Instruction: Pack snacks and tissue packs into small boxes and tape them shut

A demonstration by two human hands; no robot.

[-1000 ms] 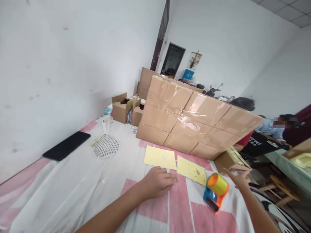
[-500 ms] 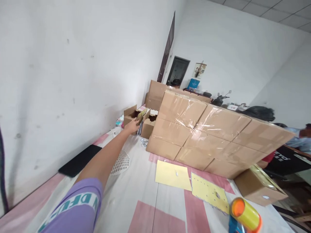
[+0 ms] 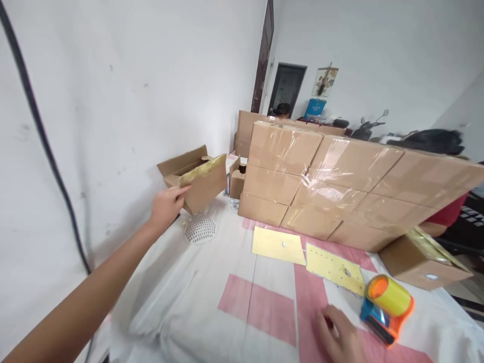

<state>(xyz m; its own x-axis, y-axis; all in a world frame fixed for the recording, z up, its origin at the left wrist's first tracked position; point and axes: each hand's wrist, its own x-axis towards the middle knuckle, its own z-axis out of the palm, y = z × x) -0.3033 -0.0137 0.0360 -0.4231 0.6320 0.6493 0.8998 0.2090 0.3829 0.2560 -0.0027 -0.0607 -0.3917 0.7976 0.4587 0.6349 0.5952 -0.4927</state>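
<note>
My left hand (image 3: 168, 205) is closed on the near edge of an open cardboard box (image 3: 207, 187). The box is tilted, its flaps up and yellowish tape along one edge. Below it lies a white perforated dome (image 3: 200, 228). At the lower right, my right hand (image 3: 337, 335) hovers over the pink and white cloth, slightly blurred; its fingers are loosely bent and apart, and I see nothing in them. Nearest to it is a tape dispenser (image 3: 389, 307) with a yellow roll, orange and blue.
A wall of taped cardboard boxes (image 3: 325, 194) stands across the table. Before it lie two yellow sheets (image 3: 278, 246), one edged with dots. A smaller box (image 3: 240, 184) stands behind my left hand, another carton (image 3: 423, 262) at the right. The white wall (image 3: 113, 101) borders the left.
My left hand has drawn the cardboard box from the row at the back toward me and to the left, over the perforated dome. My right hand has come into view at the lower right.
</note>
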